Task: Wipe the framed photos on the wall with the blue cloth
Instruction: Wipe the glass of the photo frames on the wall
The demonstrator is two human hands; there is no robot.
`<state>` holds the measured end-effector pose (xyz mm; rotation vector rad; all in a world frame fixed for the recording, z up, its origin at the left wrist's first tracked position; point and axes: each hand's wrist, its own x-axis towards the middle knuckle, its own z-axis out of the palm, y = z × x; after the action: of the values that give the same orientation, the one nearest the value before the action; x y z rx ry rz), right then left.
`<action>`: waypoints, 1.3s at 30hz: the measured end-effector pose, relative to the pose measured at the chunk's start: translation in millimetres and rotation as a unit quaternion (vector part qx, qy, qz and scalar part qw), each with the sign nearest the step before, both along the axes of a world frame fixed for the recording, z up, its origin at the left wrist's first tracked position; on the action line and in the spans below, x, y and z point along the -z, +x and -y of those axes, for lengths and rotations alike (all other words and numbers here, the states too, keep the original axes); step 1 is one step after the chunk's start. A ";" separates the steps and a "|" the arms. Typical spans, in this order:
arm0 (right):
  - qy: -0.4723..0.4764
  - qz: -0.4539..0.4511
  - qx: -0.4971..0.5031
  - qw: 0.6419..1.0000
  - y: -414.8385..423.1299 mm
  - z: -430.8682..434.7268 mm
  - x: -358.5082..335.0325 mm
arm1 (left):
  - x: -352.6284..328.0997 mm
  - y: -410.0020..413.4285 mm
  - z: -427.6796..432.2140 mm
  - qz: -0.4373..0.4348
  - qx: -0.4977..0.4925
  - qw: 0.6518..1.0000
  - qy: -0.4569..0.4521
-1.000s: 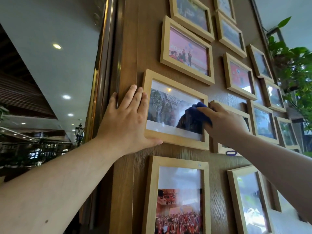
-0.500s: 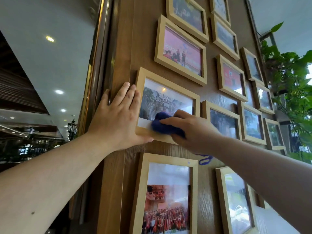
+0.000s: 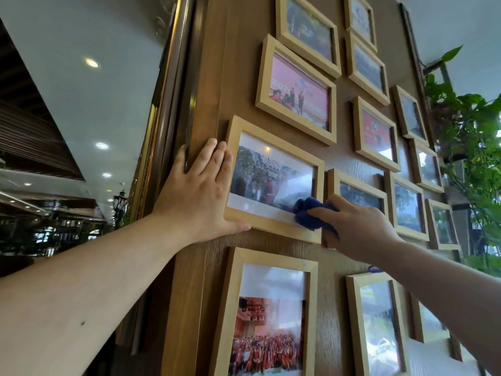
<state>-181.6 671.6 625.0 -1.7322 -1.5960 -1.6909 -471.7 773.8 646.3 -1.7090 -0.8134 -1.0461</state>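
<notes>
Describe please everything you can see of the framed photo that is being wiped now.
The framed photo is a landscape rectangle with a light wood-coloured frame and a glossy front that reflects a ceiling light. The picture shows a crowd of people outdoors, with a white strip below it. It hangs flat on the brown wood-grain wall, among other similar frames. The left hand lies flat against its left edge, thumb under the bottom rail. The right hand presses a bunched blue cloth on its lower right corner.

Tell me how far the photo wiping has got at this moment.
Nothing shows as finished; no frame looks visibly cleaner. In hand: the right hand presses the blue cloth on the lower right glass of the landscape frame, which the left hand steadies. The surrounding frames, like the portrait frame below, go untouched now.
</notes>
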 end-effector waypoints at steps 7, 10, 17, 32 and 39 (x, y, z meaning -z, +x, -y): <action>0.050 0.013 -0.067 0.996 -1.5 28.8 -11.4 | 2.6 0.8 15.0 -0.052 0.005 0.998 0.040; 0.057 0.009 -0.073 0.996 8.9 38.1 -17.5 | 2.5 18.2 29.6 -0.076 0.033 0.995 0.053; 0.076 -0.016 -0.087 0.993 59.9 42.0 -19.6 | 1.5 95.3 48.9 -0.111 0.058 0.991 0.048; 0.106 -0.071 -0.147 0.981 180.0 -11.9 -23.6 | 5.0 245.9 27.6 -0.125 -0.046 0.991 -0.001; 0.112 -0.068 -0.194 0.972 159.3 -51.4 -46.8 | 10.8 261.4 19.2 -0.096 -0.110 0.989 -0.015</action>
<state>-22.4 723.0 671.8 -1.2962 -1.4975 -1.4623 -210.3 754.6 635.6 -1.6720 -0.8729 -0.7126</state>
